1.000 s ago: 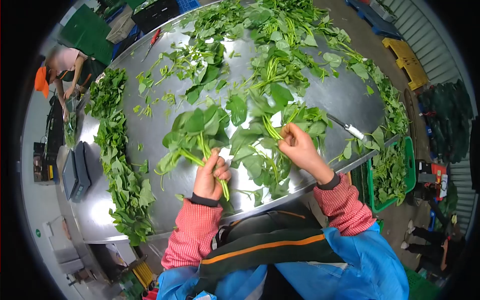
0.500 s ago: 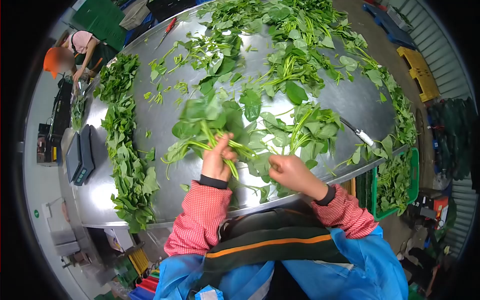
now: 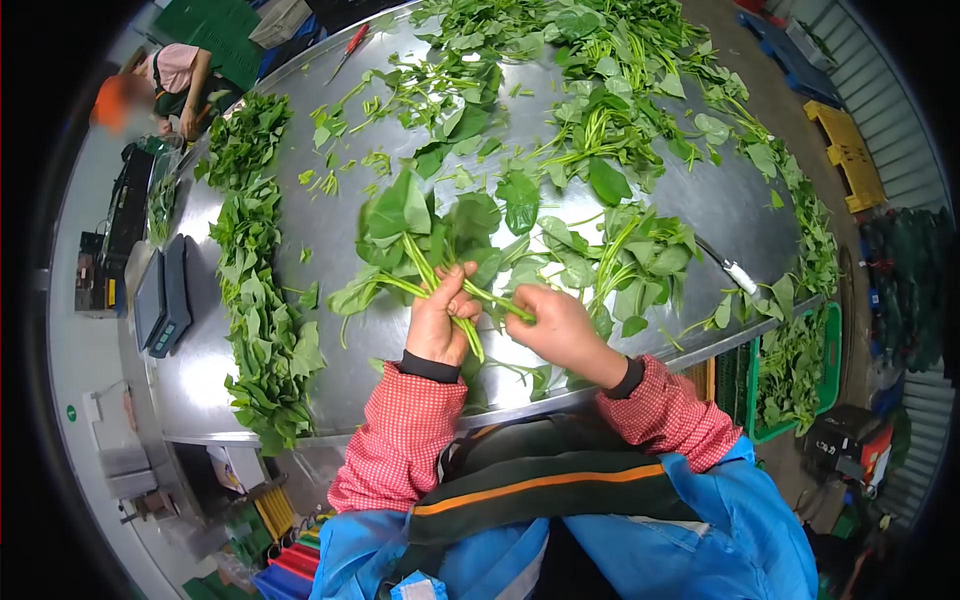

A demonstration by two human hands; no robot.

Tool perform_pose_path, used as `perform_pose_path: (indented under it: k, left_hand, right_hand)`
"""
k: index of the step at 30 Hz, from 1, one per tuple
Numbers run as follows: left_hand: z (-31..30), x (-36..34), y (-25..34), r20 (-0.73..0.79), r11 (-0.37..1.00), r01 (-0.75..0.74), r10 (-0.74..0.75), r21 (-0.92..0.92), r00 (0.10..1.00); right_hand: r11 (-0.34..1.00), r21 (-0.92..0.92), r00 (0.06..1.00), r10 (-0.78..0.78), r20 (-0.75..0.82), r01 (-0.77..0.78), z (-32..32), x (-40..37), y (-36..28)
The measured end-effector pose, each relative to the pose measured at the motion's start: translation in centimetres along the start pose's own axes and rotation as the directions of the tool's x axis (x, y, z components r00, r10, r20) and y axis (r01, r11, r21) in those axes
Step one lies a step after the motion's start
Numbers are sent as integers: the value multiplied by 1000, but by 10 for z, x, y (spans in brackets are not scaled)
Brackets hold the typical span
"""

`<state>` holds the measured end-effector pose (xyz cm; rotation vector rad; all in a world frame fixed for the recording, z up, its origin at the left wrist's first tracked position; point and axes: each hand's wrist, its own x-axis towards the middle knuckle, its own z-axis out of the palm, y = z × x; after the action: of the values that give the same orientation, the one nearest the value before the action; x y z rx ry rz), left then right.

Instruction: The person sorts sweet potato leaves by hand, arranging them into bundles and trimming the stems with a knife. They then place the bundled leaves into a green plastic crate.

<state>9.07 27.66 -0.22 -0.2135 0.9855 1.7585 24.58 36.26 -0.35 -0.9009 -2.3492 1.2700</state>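
Observation:
Over the near middle of the metal table (image 3: 330, 385), my left hand (image 3: 441, 318) is closed around a bunch of leafy green stems (image 3: 405, 240). The leaves fan out above the fist and the stem ends stick out below it. My right hand (image 3: 552, 325), just to the right, pinches a green stem that runs across from the bunch. Beside my right hand lies a loose pile of leafy stems (image 3: 640, 260). A larger heap of greens (image 3: 600, 125) spreads behind both hands.
A long row of greens (image 3: 250, 290) lines the left side, near a dark scale (image 3: 165, 300). Red-handled scissors (image 3: 350, 48) lie at the back; a white-tipped cable (image 3: 738, 276) lies right. A green crate (image 3: 828, 370) holds greens below the edge. A co-worker (image 3: 180, 85) is back left.
My right hand has moved left, closer to my left hand, and now pinches a stem of the bunch. The co-worker's head and arms have shifted slightly.

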Motion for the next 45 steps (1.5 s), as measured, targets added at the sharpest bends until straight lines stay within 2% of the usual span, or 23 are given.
perform_pose_path:
  k: [1,4,5,8,9,12,13,16,17,20,23,24,26,28,29,31,33,34,35,38,40,42,45]
  left_hand:
    - [-2,2,4,11,998,-58,58,11,998]
    - [-22,14,44,7,961,-244,247,-127,969]
    - [-26,15,56,31,960,-241,248,-146,968]
    - [-36,12,63,32,980,-170,174,-107,984]
    - [-29,7,57,0,986,-142,143,-83,990]
    - [-19,2,33,-14,999,-23,22,-41,1000]
    - [-22,1,22,32,998,64,-64,10,997]
    - [-23,-5,-19,58,974,65,-79,215,995]
    - [-24,-8,-31,19,968,99,-107,229,994]
    - [-27,-11,-40,-42,969,144,-138,199,990]
    - [-48,1,-29,-44,989,127,-124,74,991]
    - [-50,6,-25,-42,979,200,-199,26,979]
    - [-52,12,-25,-49,933,354,-357,-61,933]
    - [-54,17,-33,83,886,450,-443,-110,893]
    - [-53,20,-37,151,858,497,-478,-131,865]
    - [-35,15,-33,135,917,397,-399,42,907]
    - [-14,4,-26,83,946,252,-273,205,958]
    - [-3,-1,-23,66,949,180,-203,258,977]
    - [9,-6,-20,53,944,108,-131,312,990]
    - [17,-7,-24,126,942,-19,-25,335,992]
    - [34,-13,-31,140,940,-68,22,334,990]
    - [47,-18,-42,170,953,-109,62,281,983]
    - [62,-17,-58,118,932,-112,76,344,990]
  right_hand:
    - [995,-85,999,-52,1,52,4,-3,2]
    - [985,-110,966,-106,236,135,11,-20,23]
    - [987,-111,896,-54,441,114,7,-25,26]
    - [967,-84,938,-207,279,239,6,-29,12]
    - [973,-98,963,-187,196,209,0,-22,1]
    - [997,-67,991,-36,130,45,-7,-4,-17]
    - [991,-111,973,-53,223,79,-6,-1,-15]
    - [996,-86,996,-33,80,40,27,-8,4]
    - [982,-156,994,-110,-23,105,32,-16,3]
    - [964,-155,970,-191,152,214,19,-35,10]
    - [989,-134,986,43,-162,-65,-17,-31,43]
    - [952,-171,948,211,-240,-255,-33,-23,53]
    - [882,-296,918,290,-270,-366,-56,-9,76]
    - [762,-508,914,298,-275,-402,-57,-1,105]
    - [784,-483,918,293,-268,-391,-59,-1,111]
    - [825,-429,926,282,-250,-367,-65,1,113]
    - [958,114,931,283,-232,-263,-89,3,111]
    - [904,387,934,283,-221,-182,-108,0,103]
    - [588,747,905,424,41,-309,-138,-6,75]
    - [940,282,914,278,-296,-195,-113,1,116]
    - [966,165,930,240,-277,-200,-103,-2,92]
    - [990,-93,938,71,-340,-108,-91,-6,61]
    - [921,-378,932,-219,-288,99,-63,-10,39]
